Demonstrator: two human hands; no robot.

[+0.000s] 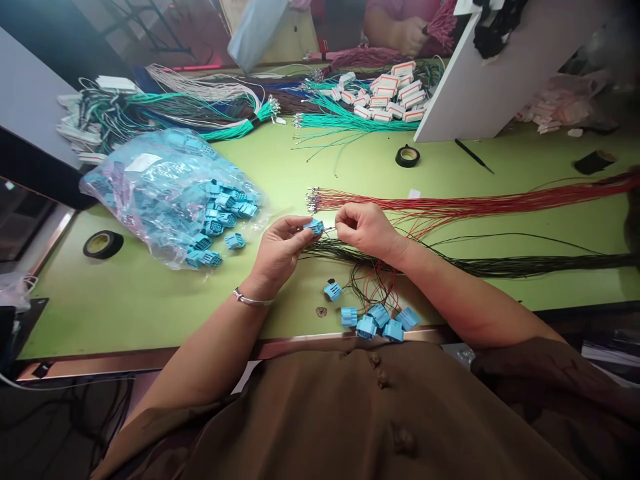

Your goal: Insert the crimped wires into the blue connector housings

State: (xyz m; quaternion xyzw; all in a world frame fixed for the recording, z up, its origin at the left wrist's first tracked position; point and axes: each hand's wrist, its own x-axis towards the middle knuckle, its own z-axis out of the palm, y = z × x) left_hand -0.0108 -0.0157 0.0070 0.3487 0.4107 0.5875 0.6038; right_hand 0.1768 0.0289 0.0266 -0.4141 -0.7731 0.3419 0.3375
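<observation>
My left hand pinches a small blue plastic connector above the green table. My right hand is closed on the end of a thin wire right at the connector's face. A bundle of red wires lies just beyond my right hand, and a bundle of black wires runs under my right wrist. Several blue connectors with red and black wires attached lie at the table's near edge, below my hands.
A clear plastic bag of blue connectors lies at the left, some spilled out. Black tape rolls sit left and centre-back. Teal, white and dark wire bundles and white connectors fill the back. Another person's hand holds red wires. A white board leans at right.
</observation>
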